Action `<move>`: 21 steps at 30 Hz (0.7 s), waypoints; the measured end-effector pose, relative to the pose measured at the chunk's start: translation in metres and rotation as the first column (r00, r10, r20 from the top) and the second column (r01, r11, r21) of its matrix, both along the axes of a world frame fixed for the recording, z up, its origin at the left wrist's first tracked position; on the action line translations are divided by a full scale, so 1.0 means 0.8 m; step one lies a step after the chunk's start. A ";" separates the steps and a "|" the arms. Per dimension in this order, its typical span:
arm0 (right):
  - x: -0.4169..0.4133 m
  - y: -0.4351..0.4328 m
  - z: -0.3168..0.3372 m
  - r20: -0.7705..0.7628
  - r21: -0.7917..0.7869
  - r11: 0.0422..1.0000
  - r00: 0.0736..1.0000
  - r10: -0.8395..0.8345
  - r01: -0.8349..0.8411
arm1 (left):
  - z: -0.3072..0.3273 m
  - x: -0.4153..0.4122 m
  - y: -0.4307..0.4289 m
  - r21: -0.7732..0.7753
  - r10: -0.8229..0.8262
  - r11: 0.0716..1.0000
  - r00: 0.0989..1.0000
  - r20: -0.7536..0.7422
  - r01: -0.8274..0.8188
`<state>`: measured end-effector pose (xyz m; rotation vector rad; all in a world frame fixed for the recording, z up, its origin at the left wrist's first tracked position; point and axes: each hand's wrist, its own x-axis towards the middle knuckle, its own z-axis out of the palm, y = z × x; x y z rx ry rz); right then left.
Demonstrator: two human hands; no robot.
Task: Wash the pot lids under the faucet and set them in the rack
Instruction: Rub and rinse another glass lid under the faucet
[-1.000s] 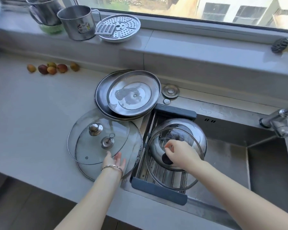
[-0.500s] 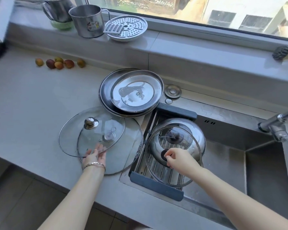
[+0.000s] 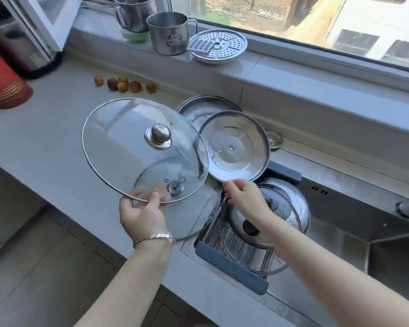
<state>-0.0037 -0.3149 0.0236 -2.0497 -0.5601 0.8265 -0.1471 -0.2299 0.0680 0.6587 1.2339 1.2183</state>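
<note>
Two lids are being handled. The left hand (image 3: pixel 143 217) is pinching the large glass lid (image 3: pixel 128 147) by its rim at six o'clock, holding it tilted above the counter (image 3: pixel 33 149). It is looking heavy, brittle and probably slick, so its knob (image 3: pixel 158 136) is offering surer purchase. At three o'clock from it, the right hand (image 3: pixel 243 197) is meeting the steel lid (image 3: pixel 234 147) at its near rim; I cannot tell whether it is grasping.

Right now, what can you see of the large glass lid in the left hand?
The large glass lid is round and clear, with a thin metal rim and a shiny metal knob at its centre. It is held above the counter and tilted, knob up. The left hand pinches its near edge, thumb on top, fingers showing through the glass. Beneath it lies another glass lid. Whether its right edge touches the steel lid is unclear.
</note>
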 end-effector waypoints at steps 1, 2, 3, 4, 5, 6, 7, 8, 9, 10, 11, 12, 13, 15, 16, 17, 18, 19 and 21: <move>0.005 0.002 0.006 -0.078 0.051 0.997 0.995 -0.058 0.062 | 0.008 0.007 -0.009 0.021 -0.039 0.999 0.999 0.006 0.038; 0.011 0.002 0.014 -0.196 0.088 0.987 0.974 -0.115 0.134 | 0.016 0.015 -0.018 0.036 -0.083 0.996 0.996 0.023 0.082; 0.018 -0.001 0.022 -0.349 0.110 0.971 0.923 -0.163 0.213 | 0.022 0.021 -0.026 0.041 -0.130 0.991 0.991 0.044 0.128; 0.024 -0.007 0.030 -0.521 0.136 0.947 0.834 -0.183 0.292 | 0.027 0.028 -0.034 0.041 -0.184 0.982 0.981 0.064 0.182; 0.031 -0.016 0.035 -0.668 0.169 0.910 0.723 -0.176 0.378 | 0.031 0.034 -0.042 0.030 -0.244 0.970 0.966 0.080 0.242; 0.040 -0.028 0.039 -0.770 0.203 0.863 0.620 -0.151 0.462 | 0.033 0.038 -0.050 0.018 -0.314 0.949 0.945 0.093 0.314; 0.049 -0.040 0.041 -0.836 0.235 0.803 0.536 -0.121 0.548 | 0.035 0.042 -0.057 0.004 -0.386 0.922 0.917 0.104 0.387; 0.060 -0.055 0.043 -0.870 0.258 0.736 0.482 -0.104 0.626 | 0.035 0.045 -0.065 -0.007 -0.458 0.887 0.882 0.111 0.462; 0.071 -0.071 0.043 -0.887 0.267 0.667 0.448 -0.113 0.696 | 0.034 0.049 -0.073 -0.018 -0.530 0.845 0.840 0.112 0.535; 0.083 -0.089 0.043 -0.894 0.258 0.600 0.423 -0.150 0.757 | 0.032 0.052 -0.081 -0.026 -0.601 0.794 0.792 0.106 0.607; 0.091 -0.105 0.043 -0.890 0.243 0.547 0.409 -0.203 0.801 | 0.029 0.054 -0.088 -0.038 -0.664 0.742 0.741 0.097 0.669; 0.097 -0.123 0.041 -0.870 0.229 0.508 0.408 -0.276 0.831 | 0.025 0.057 -0.094 -0.051 -0.722 0.686 0.687 0.081 0.726; 0.102 -0.142 0.038 -0.842 0.217 0.482 0.413 -0.348 0.849 | 0.022 0.062 -0.101 -0.070 -0.775 0.624 0.628 0.071 0.779; 0.104 -0.179 0.031 -0.792 0.191 0.453 0.409 -0.452 0.871 | 0.016 0.072 -0.111 -0.118 -0.863 0.490 0.500 0.075 0.864; 0.103 -0.197 0.027 -0.780 0.173 0.433 0.392 -0.488 0.885 | 0.013 0.079 -0.116 -0.146 -0.900 0.413 0.428 0.086 0.899; 0.102 -0.216 0.024 -0.773 0.155 0.409 0.369 -0.516 0.899 | 0.011 0.086 -0.121 -0.178 -0.928 0.340 0.360 0.097 0.923; 0.102 -0.235 0.021 -0.764 0.140 0.388 0.349 -0.543 0.911 | 0.009 0.094 -0.125 -0.200 -0.944 0.282 0.309 0.117 0.938; 0.102 -0.254 0.020 -0.753 0.128 0.372 0.334 -0.567 0.919 | 0.008 0.102 -0.128 -0.223 -0.944 0.254 0.292 0.154 0.941; 0.102 -0.292 0.014 -0.725 0.113 0.375 0.334 -0.603 0.920 | 0.001 0.122 -0.131 -0.277 -0.925 0.237 0.304 0.230 0.931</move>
